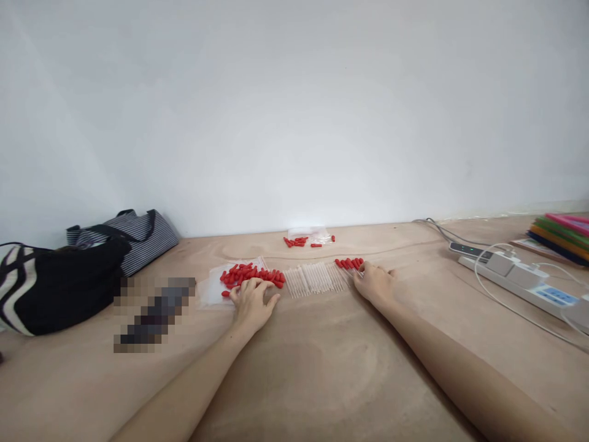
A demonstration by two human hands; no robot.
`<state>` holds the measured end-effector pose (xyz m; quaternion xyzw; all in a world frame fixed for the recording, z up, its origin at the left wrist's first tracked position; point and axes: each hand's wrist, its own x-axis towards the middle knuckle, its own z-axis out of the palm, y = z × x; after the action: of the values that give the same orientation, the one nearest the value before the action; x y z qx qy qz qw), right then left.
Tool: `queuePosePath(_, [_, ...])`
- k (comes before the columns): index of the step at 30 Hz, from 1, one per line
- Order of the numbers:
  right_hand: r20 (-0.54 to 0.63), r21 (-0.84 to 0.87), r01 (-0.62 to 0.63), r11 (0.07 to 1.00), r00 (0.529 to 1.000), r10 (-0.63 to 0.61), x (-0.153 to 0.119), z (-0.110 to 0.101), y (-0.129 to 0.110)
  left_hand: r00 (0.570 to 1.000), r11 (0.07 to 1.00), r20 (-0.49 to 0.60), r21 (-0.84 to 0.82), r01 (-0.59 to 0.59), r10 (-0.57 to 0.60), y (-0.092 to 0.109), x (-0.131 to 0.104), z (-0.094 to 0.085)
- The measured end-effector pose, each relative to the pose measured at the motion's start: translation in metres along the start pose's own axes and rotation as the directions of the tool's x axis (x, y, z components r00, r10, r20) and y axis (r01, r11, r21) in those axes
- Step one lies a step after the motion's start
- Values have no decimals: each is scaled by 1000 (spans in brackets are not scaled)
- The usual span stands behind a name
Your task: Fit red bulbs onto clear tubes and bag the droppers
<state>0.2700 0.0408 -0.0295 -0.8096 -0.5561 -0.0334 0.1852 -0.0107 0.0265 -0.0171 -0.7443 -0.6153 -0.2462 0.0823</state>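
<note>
Your left hand [254,301] and right hand [376,282], grips unclear, flank the sticks [317,279], which point away from you, nearest the right.

No readable text — only a blue label [551,296] on the power strip [518,287], too small to read

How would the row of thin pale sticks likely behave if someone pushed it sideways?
The pale sticks would probably roll or skew, since they lie side by side on the flat table. Being so thin, each is likely light. They look straight, suggesting stiffness rather than floppiness.
</note>
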Motion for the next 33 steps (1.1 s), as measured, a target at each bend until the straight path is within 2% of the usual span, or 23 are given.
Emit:
queuePosePath(4, [-64,47,97,994,994,-94,-3,2,-5,999,998,0,37,44,-44,-1,2,1])
queuePosePath(8, [-12,67,149,987,989,-148,-3,2,-14,999,997,-20,68,28,-27,-2,6,3])
queuePosePath(14, [120,-29,151,988,982,-146,-1,-1,-23,996,994,-29,72,-81,83,-4,11,8])
queuePosePath(20, [115,-65,171,983,980,-163,-3,0,-27,988,987,14,37,-156,156,-5,14,9])
queuePosePath(24, [99,-69,185,980,979,-178,-9,-6,-25,979,979,11,7,-203,203,-4,14,5])
queuePosePath(26, [74,-46,238,970,969,-235,-15,-11,-22,963,964,39,-29,-264,265,-2,11,1])
queuePosePath(28, [38,16,383,923,923,-384,-25,-15,-17,930,934,100,-87,-347,355,1,7,-5])
queuePosePath(31, [-10,133,632,764,772,-636,-40,-18,-9,840,860,202,-208,-467,504,4,0,-14])
queuePosePath(33, [-12,184,713,676,690,-724,-47,-19,-5,780,818,260,-282,-502,569,4,-2,-20])
